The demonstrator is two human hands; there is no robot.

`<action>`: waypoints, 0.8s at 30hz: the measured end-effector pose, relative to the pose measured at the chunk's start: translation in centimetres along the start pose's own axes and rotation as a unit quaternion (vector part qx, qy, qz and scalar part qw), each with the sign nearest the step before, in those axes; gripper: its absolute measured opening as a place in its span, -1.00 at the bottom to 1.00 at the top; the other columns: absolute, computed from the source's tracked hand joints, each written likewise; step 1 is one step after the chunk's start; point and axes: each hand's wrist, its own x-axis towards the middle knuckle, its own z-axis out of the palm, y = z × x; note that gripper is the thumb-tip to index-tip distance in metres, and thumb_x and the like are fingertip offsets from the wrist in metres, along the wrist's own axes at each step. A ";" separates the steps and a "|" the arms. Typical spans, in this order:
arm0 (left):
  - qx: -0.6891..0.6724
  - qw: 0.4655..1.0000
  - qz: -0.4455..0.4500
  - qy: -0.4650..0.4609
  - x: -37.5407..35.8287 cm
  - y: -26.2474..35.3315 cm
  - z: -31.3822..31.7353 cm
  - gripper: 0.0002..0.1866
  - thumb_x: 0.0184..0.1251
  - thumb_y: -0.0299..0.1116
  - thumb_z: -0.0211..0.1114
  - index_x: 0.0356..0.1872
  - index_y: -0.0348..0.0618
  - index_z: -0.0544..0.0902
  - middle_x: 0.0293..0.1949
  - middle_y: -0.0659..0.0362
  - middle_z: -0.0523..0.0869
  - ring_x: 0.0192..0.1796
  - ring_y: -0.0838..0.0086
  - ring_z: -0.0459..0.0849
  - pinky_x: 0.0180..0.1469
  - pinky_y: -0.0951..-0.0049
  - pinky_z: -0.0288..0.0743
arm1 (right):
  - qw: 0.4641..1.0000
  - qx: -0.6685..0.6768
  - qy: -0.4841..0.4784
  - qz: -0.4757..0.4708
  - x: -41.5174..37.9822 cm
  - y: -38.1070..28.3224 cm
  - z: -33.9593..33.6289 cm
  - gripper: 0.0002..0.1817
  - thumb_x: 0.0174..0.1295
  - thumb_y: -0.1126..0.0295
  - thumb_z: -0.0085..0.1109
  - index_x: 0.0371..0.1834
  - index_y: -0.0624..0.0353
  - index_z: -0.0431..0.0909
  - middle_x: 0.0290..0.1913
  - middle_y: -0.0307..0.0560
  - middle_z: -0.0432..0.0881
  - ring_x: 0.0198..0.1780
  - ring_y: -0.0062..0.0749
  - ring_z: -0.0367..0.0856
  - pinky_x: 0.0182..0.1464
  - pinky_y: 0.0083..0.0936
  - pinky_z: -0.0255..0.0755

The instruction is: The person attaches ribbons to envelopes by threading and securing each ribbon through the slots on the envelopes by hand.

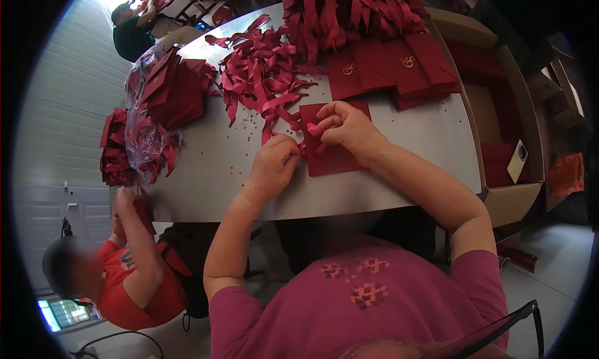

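Head view, left to right: loose ribbons (249,78) lie beyond and left of the flat red piece (334,162). At its left edge, the left hand (269,165) has curled fingers, thumb near index; its grip is unclear. The red piece lies on the table (218,194); over it, the right hand (352,131) pinches a pink-red ribbon (314,129). Ribbon handling seems under way; guiding it further calls for a fine two-handed pinch.

Right hand (348,129) pinches ribbon (314,129) over red bag (334,162); left hand (272,164) alongside.
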 end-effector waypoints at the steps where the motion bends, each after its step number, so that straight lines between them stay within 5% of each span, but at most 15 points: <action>1: -0.002 1.000 0.002 0.002 -0.1 0.1 0.1 -0.88 0.07 -0.63 0.30 -0.38 -0.30 0.55 -0.30 0.01 0.61 -0.17 0.05 0.61 -0.11 0.22 0.49 | 0.999 0.029 -0.008 -0.009 0.1 -0.2 0.0 -0.46 -0.01 0.71 0.23 0.09 0.24 0.34 -0.15 -0.11 0.62 -0.20 -0.41 0.66 -0.14 -0.44 0.65; 14: -0.005 1.000 -0.016 0.010 -0.8 -0.2 -0.5 -0.90 0.07 -0.64 0.26 -0.38 -0.31 0.54 -0.29 0.01 0.61 -0.16 0.05 0.61 -0.10 0.23 0.50 | 0.957 0.267 -0.109 -0.018 0.7 2.0 -0.1 -0.34 0.03 0.76 0.21 0.24 0.17 0.26 -0.08 -0.08 0.58 -0.07 -0.37 0.64 0.05 -0.32 0.61; 20: 0.016 0.998 -0.056 0.032 -0.8 -1.0 -1.9 -0.90 0.07 -0.65 0.26 -0.39 -0.31 0.52 -0.29 0.00 0.60 -0.17 0.04 0.60 -0.11 0.23 0.50 | 0.997 -0.040 0.015 -0.063 -0.8 1.7 0.1 -0.45 0.09 0.59 0.32 0.17 0.19 0.34 -0.13 -0.15 0.58 -0.13 -0.44 0.64 -0.01 -0.45 0.60; 22: 0.020 0.998 -0.060 0.029 -0.5 -1.5 -2.2 -0.90 0.08 -0.65 0.26 -0.39 -0.31 0.52 -0.29 0.00 0.60 -0.18 0.04 0.60 -0.12 0.23 0.49 | 0.947 -0.271 0.088 -0.146 -1.3 1.0 0.2 -0.53 0.05 0.54 0.37 0.04 0.20 0.43 -0.20 -0.17 0.58 -0.25 -0.52 0.61 -0.13 -0.55 0.56; 24: 0.039 0.998 -0.030 0.041 -0.2 -2.2 -2.1 -0.89 0.08 -0.65 0.26 -0.39 -0.31 0.52 -0.28 -0.01 0.59 -0.18 0.04 0.59 -0.13 0.24 0.48 | 0.930 -0.299 0.122 -0.177 -1.2 1.1 0.3 -0.59 0.04 0.52 0.36 -0.03 0.20 0.46 -0.25 -0.17 0.58 -0.30 -0.54 0.58 -0.19 -0.57 0.53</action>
